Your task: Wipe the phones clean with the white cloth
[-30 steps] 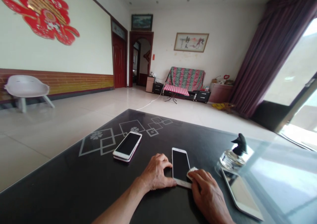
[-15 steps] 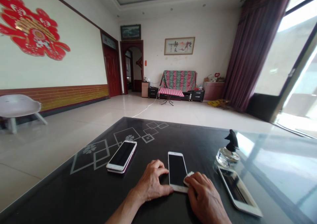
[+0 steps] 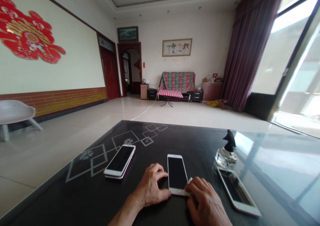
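A white smartphone (image 3: pixel 177 171) with a dark screen lies flat on the black table. My left hand (image 3: pixel 152 182) steadies it from the left, its thumb at the lower left corner and a fingertip against the side edge. At the phone's lower right edge, my right hand (image 3: pixel 205 196) is closed on a small white cloth (image 3: pixel 189 182). Most of that cloth is hidden under the fingers, so I cannot tell if it is fabric or tissue.
On the left lie two stacked phones (image 3: pixel 120 159). To the right are a white tablet-like device (image 3: pixel 238 191) and a clear spray bottle (image 3: pixel 226 156) with a black nozzle. The glossy table (image 3: pixel 195 136) has a far edge facing the tiled floor. A white chair (image 3: pixel 17 112) stands at left.
The whole view has shifted slightly, so things sit a little further left. The right hand with the cloth stays at the phone's lower right edge; the left hand keeps its place.
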Tool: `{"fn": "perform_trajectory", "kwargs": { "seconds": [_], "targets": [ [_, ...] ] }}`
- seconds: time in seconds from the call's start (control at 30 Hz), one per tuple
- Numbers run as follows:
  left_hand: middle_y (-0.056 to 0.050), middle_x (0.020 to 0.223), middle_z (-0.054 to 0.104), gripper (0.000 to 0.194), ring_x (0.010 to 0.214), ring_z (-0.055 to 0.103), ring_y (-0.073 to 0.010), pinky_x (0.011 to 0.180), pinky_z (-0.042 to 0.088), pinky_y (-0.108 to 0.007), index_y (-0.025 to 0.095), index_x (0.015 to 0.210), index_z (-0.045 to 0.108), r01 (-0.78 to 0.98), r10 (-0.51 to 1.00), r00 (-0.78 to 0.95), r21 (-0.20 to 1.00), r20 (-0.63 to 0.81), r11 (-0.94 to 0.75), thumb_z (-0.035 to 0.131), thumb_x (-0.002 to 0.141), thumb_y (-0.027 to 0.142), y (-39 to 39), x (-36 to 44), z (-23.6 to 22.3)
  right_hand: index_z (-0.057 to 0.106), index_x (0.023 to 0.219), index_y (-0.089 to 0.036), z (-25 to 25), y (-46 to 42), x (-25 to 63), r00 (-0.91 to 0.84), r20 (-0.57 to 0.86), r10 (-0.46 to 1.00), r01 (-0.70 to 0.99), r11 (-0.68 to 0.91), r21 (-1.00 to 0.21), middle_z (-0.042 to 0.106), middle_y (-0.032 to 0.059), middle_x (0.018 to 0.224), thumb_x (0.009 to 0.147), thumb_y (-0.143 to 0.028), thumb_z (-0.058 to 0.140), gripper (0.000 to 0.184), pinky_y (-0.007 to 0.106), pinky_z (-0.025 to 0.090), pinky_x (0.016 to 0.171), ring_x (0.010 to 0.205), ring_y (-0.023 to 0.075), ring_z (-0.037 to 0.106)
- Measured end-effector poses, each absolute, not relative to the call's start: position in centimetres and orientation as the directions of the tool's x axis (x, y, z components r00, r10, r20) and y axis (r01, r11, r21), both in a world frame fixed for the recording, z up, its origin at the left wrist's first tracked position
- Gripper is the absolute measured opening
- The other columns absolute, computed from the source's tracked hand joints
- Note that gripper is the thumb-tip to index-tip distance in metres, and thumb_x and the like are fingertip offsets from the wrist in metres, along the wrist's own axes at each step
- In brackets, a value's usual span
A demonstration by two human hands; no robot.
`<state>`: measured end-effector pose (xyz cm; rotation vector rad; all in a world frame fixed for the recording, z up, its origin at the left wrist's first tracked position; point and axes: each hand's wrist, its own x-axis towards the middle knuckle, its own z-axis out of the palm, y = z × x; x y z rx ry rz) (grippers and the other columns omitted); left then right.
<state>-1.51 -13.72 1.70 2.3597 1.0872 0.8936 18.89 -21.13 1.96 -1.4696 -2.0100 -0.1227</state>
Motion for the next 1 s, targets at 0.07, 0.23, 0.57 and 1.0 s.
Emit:
{"fn": "perform_trajectory", "kwargs": {
  "seconds": [0.07,0.23,0.57,1.0],
  "targets": [
    [-0.003,0.094,0.059,0.039,0.089,0.054,-0.0222,0.084,0.045,-0.034,0.025,0.093,0.072,0.526,0.780,0.493,0.582,0.386,-0.621,0.079,0.055,0.029,-13.8,-1.5,1.7,0.060,0.073,-0.022,2.2,-21.3,18.8,-0.206,0.523,0.827,0.871,0.399,-0.286,0.058,0.0026,0.078,0.074,-0.008,0.049,0.018,0.030,0.038,0.067,0.074,0.0175,0.051],
    [-0.003,0.094,0.059,0.041,0.090,0.054,-0.0225,0.085,0.045,-0.035,0.024,0.094,0.072,0.524,0.783,0.492,0.588,0.382,-0.616,0.080,0.054,0.029,-13.8,-1.5,1.6,0.062,0.076,-0.022,2.7,-21.4,18.0,-0.289,0.511,0.810,0.826,0.480,-0.294,0.058,0.0029,0.080,0.084,-0.012,0.047,0.020,0.030,0.040,0.070,0.077,0.0170,0.053],
    [-0.004,0.092,0.059,0.036,0.090,0.053,-0.0218,0.087,0.044,-0.035,0.022,0.096,0.071,0.524,0.754,0.504,0.546,0.420,-0.654,0.061,0.063,0.012,-13.5,-1.6,1.3,0.063,0.096,-0.026,2.0,-21.0,17.1,-0.414,0.447,0.793,0.776,0.564,-0.282,0.060,0.0027,0.092,0.089,-0.014,0.047,0.021,0.030,0.043,0.080,0.089,0.0169,0.055],
    [-0.005,0.094,0.060,0.032,0.092,0.054,-0.0218,0.087,0.043,-0.035,0.022,0.097,0.071,0.522,0.759,0.507,0.555,0.409,-0.648,0.062,0.067,0.014,-13.4,-1.7,1.2,0.062,0.086,-0.022,3.0,-21.1,17.1,-0.338,0.442,0.831,0.768,0.514,-0.381,0.062,0.0038,0.090,0.076,-0.005,0.047,0.025,0.032,0.044,0.080,0.088,0.0184,0.056]
  ]
}}
